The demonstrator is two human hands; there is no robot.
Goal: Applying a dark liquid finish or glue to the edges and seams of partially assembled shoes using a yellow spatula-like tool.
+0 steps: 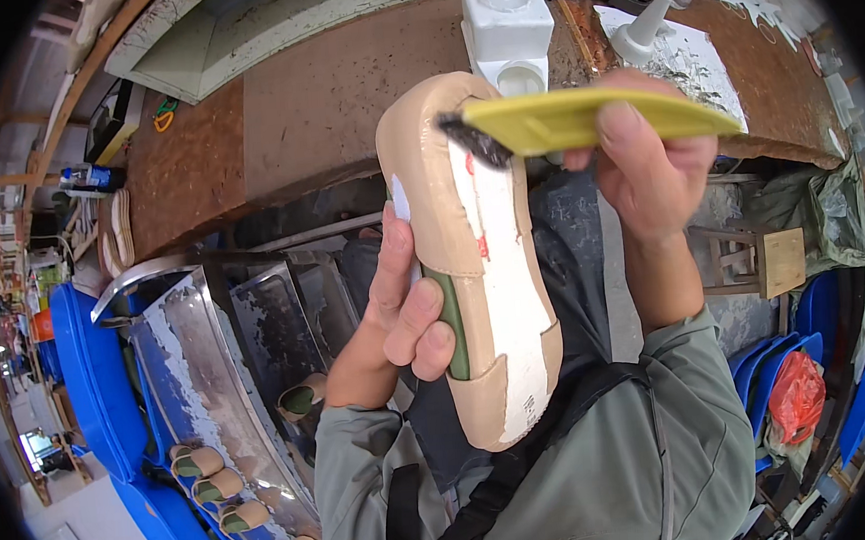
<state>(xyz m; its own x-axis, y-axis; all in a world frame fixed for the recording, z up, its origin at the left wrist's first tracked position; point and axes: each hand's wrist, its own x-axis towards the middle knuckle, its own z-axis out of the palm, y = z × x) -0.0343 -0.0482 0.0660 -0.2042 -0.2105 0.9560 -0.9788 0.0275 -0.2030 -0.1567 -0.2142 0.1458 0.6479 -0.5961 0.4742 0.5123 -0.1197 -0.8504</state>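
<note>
I'm gripping the upturned tan shoe (pixel 459 243) w/ L hand (pixel 410 307), holding the yellow brush (pixel 555 121) w/ R hand (pixel 653 159); prob. brushing its white underside (pixel 518 314), next stroke prob. needing steadiness.

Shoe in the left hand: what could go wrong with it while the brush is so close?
The shoe is held up off the table by the left hand alone, so a hard push might twist it or make it slip. The brush in the right hand has its dark bristles right by the tan edge, so anything on them could smear there.
</note>
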